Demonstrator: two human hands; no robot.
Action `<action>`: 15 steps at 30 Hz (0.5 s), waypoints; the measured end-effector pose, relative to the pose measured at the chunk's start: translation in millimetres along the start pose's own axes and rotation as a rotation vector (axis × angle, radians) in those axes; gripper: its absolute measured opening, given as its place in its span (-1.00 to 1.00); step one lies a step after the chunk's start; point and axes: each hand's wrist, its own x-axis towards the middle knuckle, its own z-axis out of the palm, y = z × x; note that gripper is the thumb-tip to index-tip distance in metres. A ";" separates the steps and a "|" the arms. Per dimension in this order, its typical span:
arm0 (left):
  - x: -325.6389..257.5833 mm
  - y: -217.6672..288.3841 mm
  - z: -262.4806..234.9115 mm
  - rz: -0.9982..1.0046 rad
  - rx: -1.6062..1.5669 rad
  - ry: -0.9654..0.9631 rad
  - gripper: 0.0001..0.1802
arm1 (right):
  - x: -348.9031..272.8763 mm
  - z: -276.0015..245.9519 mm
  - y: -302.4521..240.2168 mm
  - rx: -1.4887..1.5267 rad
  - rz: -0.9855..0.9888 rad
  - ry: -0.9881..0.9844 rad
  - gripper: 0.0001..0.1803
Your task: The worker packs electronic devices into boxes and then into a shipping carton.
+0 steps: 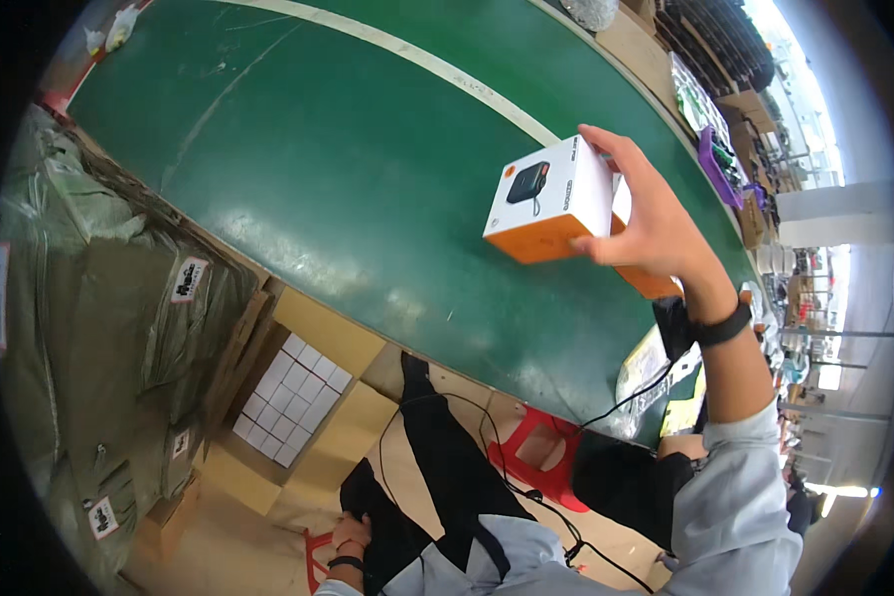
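Observation:
My right hand [656,214] is closed on a small white and orange box [551,189] above the green table, its thumb at the lower edge and its fingers over the top. A black device with a strap is pictured on the box's white face. Partly hidden behind this hand is a second white and orange box [651,282]. Low in the view, my left hand [351,533] rests on my black trousers, away from the table. It appears to lie loosely with nothing in it, though its fingers are small and partly unclear.
Below the edge of the green table [348,169] stands an open carton [333,333] packed with several small white boxes. Covered stacks [119,298] line the left side. A red stool [536,452] and black cables lie near my legs. A purple tray [717,169] sits along the far right edge.

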 end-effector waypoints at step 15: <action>-2.1 22.6 1.3 0.116 -0.578 0.114 -0.34 | 0.3 4.7 97.5 -0.553 -0.129 0.215 -0.08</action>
